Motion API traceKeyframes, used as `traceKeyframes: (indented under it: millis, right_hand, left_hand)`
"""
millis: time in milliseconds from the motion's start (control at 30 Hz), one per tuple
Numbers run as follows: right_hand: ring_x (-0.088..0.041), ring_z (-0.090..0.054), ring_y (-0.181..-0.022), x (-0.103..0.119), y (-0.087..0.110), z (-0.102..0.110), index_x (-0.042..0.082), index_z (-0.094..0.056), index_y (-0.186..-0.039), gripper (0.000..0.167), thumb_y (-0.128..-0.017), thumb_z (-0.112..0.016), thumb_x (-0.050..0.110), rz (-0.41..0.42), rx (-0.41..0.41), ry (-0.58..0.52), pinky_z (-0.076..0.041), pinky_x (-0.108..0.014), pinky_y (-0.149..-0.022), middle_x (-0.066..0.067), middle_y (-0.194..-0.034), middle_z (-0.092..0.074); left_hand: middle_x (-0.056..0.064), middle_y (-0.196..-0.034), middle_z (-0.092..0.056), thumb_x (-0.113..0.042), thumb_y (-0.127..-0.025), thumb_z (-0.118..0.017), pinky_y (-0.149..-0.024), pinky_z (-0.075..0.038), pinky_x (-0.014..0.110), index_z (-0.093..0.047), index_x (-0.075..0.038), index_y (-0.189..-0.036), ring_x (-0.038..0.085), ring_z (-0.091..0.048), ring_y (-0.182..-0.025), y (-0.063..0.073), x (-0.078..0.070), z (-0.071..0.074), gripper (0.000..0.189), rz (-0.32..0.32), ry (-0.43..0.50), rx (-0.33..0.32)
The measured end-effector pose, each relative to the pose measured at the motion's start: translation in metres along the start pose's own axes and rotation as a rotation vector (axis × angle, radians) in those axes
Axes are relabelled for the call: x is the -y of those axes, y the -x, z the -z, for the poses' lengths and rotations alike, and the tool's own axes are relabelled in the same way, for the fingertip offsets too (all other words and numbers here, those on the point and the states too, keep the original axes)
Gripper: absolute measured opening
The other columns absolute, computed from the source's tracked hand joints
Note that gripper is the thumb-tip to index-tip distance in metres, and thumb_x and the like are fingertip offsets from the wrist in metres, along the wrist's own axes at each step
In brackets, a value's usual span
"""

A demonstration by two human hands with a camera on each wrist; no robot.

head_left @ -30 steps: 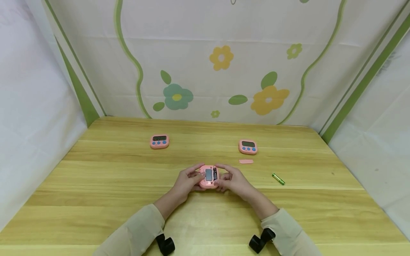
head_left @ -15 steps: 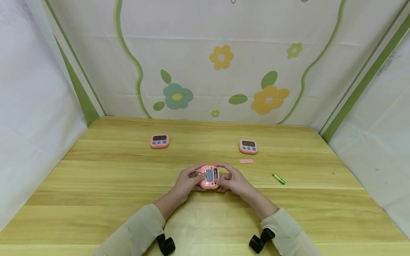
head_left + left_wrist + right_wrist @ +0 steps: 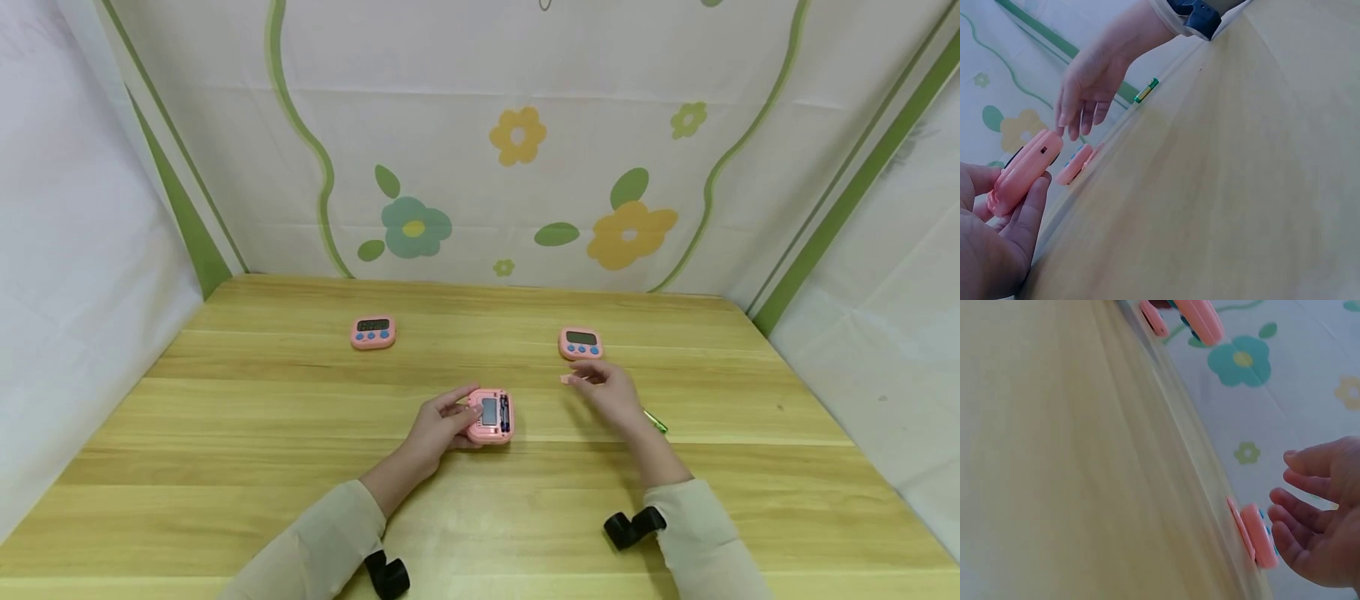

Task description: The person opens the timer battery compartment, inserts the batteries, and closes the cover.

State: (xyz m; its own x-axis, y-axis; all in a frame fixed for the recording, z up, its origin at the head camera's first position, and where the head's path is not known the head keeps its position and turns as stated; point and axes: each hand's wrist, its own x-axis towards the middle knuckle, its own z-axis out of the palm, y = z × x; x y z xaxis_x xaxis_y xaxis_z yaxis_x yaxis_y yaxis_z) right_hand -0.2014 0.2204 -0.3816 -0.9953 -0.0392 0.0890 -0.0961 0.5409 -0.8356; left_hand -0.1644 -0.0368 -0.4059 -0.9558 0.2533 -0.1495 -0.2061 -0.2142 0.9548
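"Where is the work, and what holds it?"

"Watching remotely, I see 3 pink timers. Near the middle of the wooden table [image 3: 300, 483], the left hand [image 3: 427, 429] grips the held timer [image 3: 487, 435], thumb on top, fingers [image 3: 1034, 203] beneath. Its slot is uncovered, with dark batteries [image 3: 505, 412] inside."

"And the right hand?"

"The right hand [image 3: 611, 400] hovers by a thin pink cover [image 3: 564, 379], which lies just in front of the right-side timer [image 3: 581, 343]. Its fingers are parted and loosely bent, holding nothing. A green battery [image 3: 656, 421] shows past that wrist; the left-side timer [image 3: 372, 337] rests farther back."

"Which step is this?"

"I judge it's fetching the cover. The next move calls for pinching that flat strip by its edges, while the left hand steadies the held timer, slot upward."
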Motion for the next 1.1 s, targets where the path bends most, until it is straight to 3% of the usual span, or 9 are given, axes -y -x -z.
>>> traceKeyframes:
  millis: [267,433,633,1100]
  right_hand:
    - [-0.026,-0.049,-0.087,-0.024,-0.006,0.009,-0.004,-0.054,-0.113,0.033,-0.084,-0.056,0.010,-0.050,-0.020,0.031,-0.045,-0.028,-0.063,-0.020,-0.105,-0.052]
    - [-0.027,-0.050,-0.088,-0.033,-0.012,0.006,-0.004,-0.057,-0.110,0.030,-0.083,-0.058,0.010,-0.021,-0.052,0.098,-0.045,-0.034,-0.070,-0.018,-0.099,-0.054]
    - [-0.026,-0.048,-0.081,-0.037,-0.014,0.003,-0.004,-0.060,-0.105,0.026,-0.081,-0.060,0.007,0.023,-0.069,0.168,-0.043,-0.032,-0.065,-0.015,-0.092,-0.051]
    - [-0.024,-0.045,-0.078,-0.037,-0.013,0.001,0.001,-0.061,-0.091,0.017,-0.079,-0.063,0.014,0.015,-0.037,0.217,-0.041,-0.034,-0.065,-0.011,-0.089,-0.050]
  left_hand:
    - [0.013,-0.083,-0.054,-0.005,-0.082,-0.057,-0.056,-0.053,0.034,-0.043,0.000,-0.125,0.016,-0.057,-0.058,0.000,0.000,0.000,0.046,-0.003,-0.005,0.004]
    - [0.014,-0.083,-0.054,-0.005,-0.082,-0.057,-0.056,-0.053,0.034,-0.043,0.000,-0.125,0.016,-0.057,-0.058,0.000,-0.001,-0.001,0.045,-0.003,-0.003,0.002]
    - [0.014,-0.083,-0.054,-0.005,-0.082,-0.058,-0.057,-0.053,0.034,-0.043,0.000,-0.125,0.016,-0.057,-0.059,0.000,0.000,0.000,0.046,-0.001,-0.005,-0.002]
    - [0.014,-0.083,-0.054,-0.004,-0.082,-0.057,-0.057,-0.053,0.034,-0.044,0.000,-0.125,0.017,-0.057,-0.058,0.000,0.000,-0.001,0.045,0.002,0.002,-0.015]
